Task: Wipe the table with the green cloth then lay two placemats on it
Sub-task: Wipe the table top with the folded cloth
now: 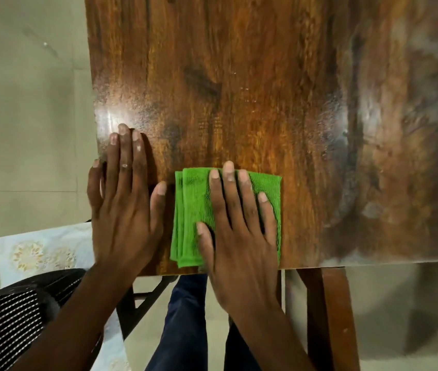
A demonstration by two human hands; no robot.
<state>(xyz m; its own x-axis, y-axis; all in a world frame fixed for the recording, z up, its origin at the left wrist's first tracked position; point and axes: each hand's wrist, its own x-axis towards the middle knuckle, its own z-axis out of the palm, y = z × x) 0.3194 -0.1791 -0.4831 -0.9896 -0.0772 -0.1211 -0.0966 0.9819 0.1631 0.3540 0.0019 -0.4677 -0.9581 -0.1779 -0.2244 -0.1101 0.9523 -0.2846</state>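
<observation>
Already the right hand (236,226) presses straight fingers flat on the folded cloth (193,210), left hand (124,202) flat on bare table (239,89) just beside

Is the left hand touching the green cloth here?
Apart. The head view shows the left hand flat on the table, with bare wood between its thumb and the green cloth.

Glossy grained wooden table (239,76); ribbed, matt green cloth (193,210); black mesh chair (6,317).
</observation>
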